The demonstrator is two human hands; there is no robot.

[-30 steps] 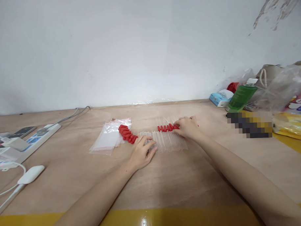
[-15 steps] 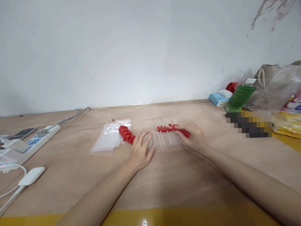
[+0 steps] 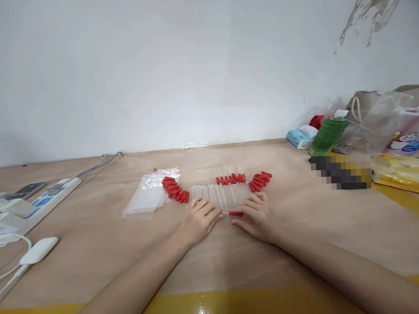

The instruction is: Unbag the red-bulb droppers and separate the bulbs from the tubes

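Note:
A clear tube with a red rubber bulb (image 3: pixel 236 214), like a dropper, lies crosswise at the near edge of a row of clear tubes (image 3: pixel 211 193). Its tube end is pinched in my left hand (image 3: pixel 200 219), closed. My right hand (image 3: pixel 259 218) is curled round the bulb end, thumb below and fingers above. More red bulbs form three groups: left bulbs (image 3: pixel 175 190) by the bags, middle bulbs (image 3: pixel 231 179) along the row's far edge, and right bulbs (image 3: pixel 260 181) beyond my right hand. Thin clear tubes stick out behind the middle group.
Clear zip bags (image 3: pixel 144 198) lie left of the tubes. A power strip (image 3: pixel 49 199) with plugs and a white cable adapter (image 3: pixel 39 251) are far left. At right stand a green bottle (image 3: pixel 329 134), a blue tissue pack (image 3: pixel 300 138) and plastic bags (image 3: pixel 376 123). A wall rises behind.
My right hand has come from the far side of the row to its near edge, with a dropper there now. My left hand has moved nearer and closed on the tube. The right bulbs are uncovered.

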